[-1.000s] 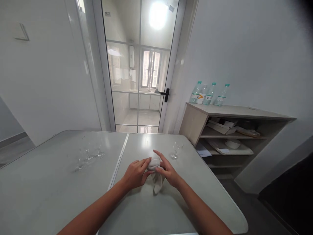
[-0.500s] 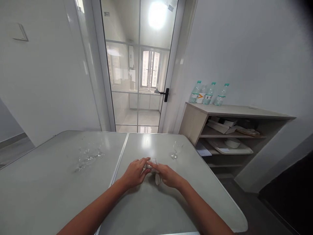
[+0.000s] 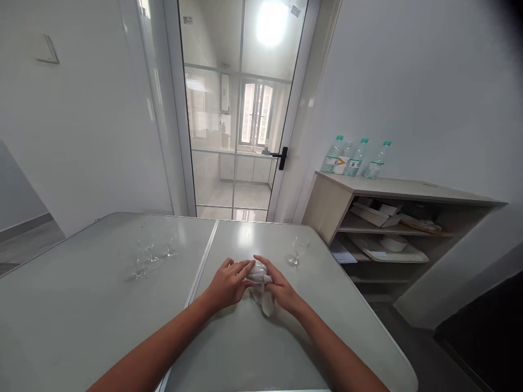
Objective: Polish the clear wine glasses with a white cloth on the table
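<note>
Over the near middle of the table, a small clear glass [image 3: 257, 268] is held between my two hands. My left hand [image 3: 229, 283] closes on the glass from the left, its fingers lying along the side. On the other side, my right hand [image 3: 283, 286] presses a white cloth [image 3: 266, 302] to the glass; part of the cloth hangs below the fingers. The glass's stem and foot cannot be made out among the fingers. Beyond my right hand, a clear stemmed glass [image 3: 298, 250] stands upright.
Several clear stemmed glasses [image 3: 152, 253] stand on the left part of the pale table [image 3: 102, 321]. A metal seam [image 3: 203, 261] divides the tabletop. To the right is a shelf unit [image 3: 408, 188] topped with plastic bottles [image 3: 354, 158]. A glass door [image 3: 237, 130] is behind the table.
My right hand has shifted around the glass, with its fingers now further up the right side. More of the white cloth shows and hangs lower. The view has turned slightly left.
</note>
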`<state>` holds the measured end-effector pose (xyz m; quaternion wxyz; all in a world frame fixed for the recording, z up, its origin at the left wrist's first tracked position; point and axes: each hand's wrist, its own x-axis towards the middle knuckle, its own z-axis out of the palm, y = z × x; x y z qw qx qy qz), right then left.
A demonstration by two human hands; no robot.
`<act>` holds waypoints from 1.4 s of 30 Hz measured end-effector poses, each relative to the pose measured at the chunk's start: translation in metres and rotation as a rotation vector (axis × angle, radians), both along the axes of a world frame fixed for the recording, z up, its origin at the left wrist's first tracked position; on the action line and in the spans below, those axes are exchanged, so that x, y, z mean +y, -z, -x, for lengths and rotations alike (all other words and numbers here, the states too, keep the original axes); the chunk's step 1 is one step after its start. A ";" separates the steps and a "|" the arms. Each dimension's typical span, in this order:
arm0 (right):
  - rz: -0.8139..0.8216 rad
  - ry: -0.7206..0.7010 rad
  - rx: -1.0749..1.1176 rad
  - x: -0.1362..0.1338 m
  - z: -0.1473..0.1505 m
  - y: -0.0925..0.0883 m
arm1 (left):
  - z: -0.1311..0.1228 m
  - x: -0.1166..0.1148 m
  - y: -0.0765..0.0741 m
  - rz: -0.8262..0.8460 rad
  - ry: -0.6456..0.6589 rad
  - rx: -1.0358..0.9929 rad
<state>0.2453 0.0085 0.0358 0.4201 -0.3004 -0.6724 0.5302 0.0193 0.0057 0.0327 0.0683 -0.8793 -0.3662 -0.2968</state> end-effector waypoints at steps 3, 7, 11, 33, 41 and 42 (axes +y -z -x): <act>-0.241 -0.086 -0.192 0.001 -0.005 -0.005 | -0.001 -0.002 -0.002 0.028 0.016 0.020; -0.471 -0.149 -0.403 0.005 -0.016 -0.013 | -0.005 -0.005 0.000 0.076 0.027 -0.021; -0.445 -0.040 -0.361 0.008 -0.017 -0.012 | -0.008 -0.003 0.008 0.137 -0.038 -0.125; -0.602 -0.093 -0.650 0.015 -0.030 -0.005 | -0.011 -0.005 -0.005 0.627 0.085 -0.231; -0.270 -0.143 -0.287 0.011 -0.018 -0.006 | -0.005 0.002 -0.002 0.728 0.097 -0.275; -0.156 -0.167 -0.235 0.010 -0.016 -0.007 | -0.006 0.001 -0.001 0.591 0.062 -0.212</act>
